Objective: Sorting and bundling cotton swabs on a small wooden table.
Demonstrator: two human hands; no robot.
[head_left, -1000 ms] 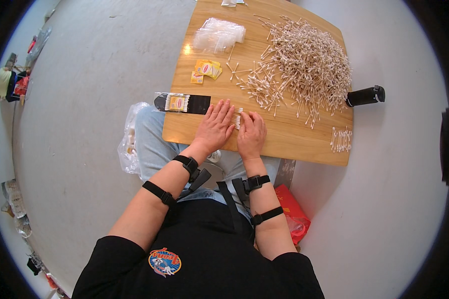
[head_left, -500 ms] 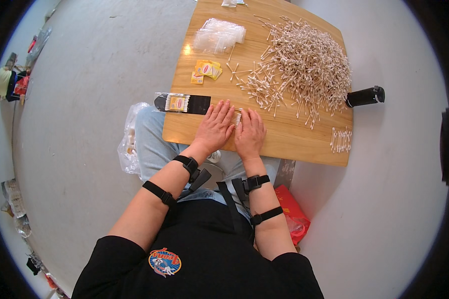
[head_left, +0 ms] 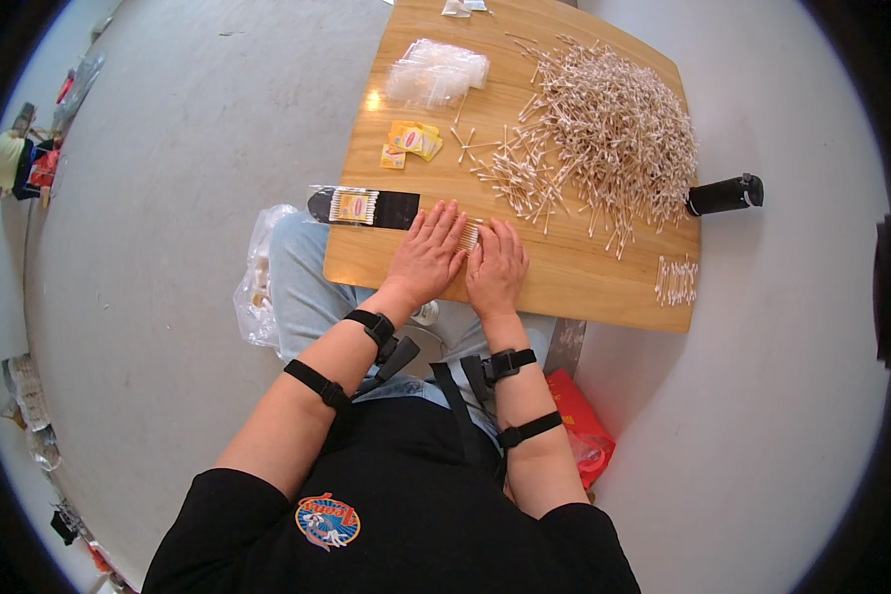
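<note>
A small row of cotton swabs (head_left: 469,238) lies side by side on the table, partly covered by my hands. Flat over its left side rests my left hand (head_left: 426,254), fingers stretched out. My right hand (head_left: 497,267) borders the row on its right, fingers slightly bent and apart, fingertips down at the swabs. Just left of my left hand is a black strip (head_left: 398,209), and on it sits a clear packet of swabs (head_left: 354,206) with a yellow card inside. How much of the row is under my palms is hidden.
A big heap of loose swabs (head_left: 624,129) covers the table's far right. Clear plastic bags (head_left: 436,71) and yellow cards (head_left: 414,139) lie at the far left. A black cylinder (head_left: 726,194) juts past the right edge, near a separate swab group (head_left: 676,281).
</note>
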